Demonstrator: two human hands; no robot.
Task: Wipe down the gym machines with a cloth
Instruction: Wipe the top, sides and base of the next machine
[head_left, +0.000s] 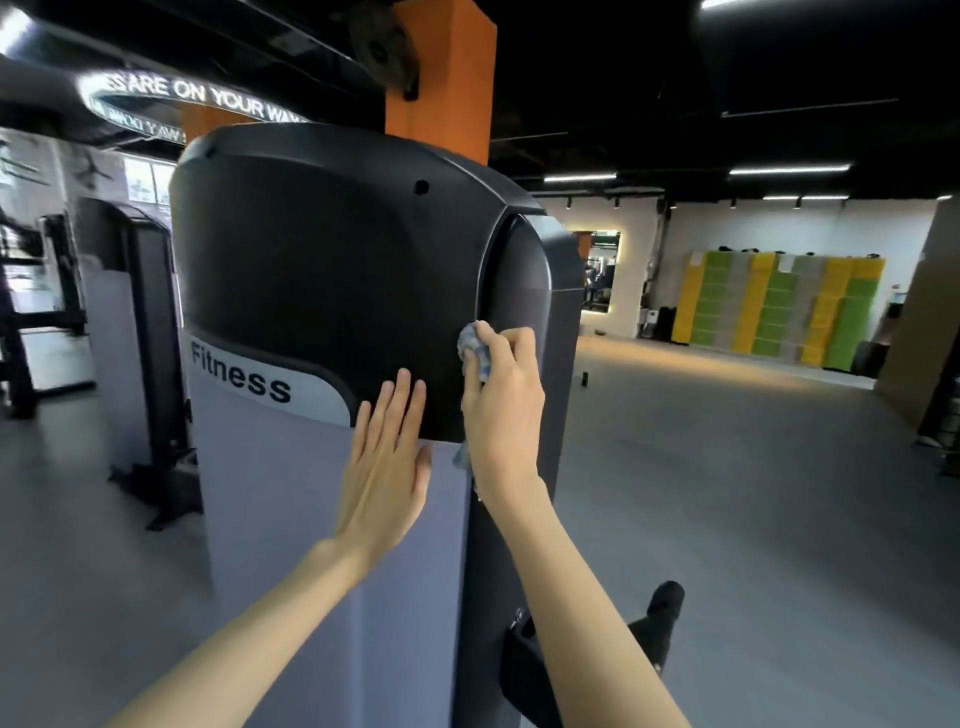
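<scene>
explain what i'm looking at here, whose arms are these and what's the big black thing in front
There is one picture, taken by a wide-angle camera worn on a person's head, looking forward and down, so the two bare arms are that person's own. The big thing in front is a gym machine: a black cover above a grey panel with the word Fitness. The left hand rests flat on it with straight fingers and holds nothing. The right hand grips a bunched blue-and-white cloth against the black cover, beside a curved seam. Behind are an orange pillar and yellow and green lockers.
</scene>
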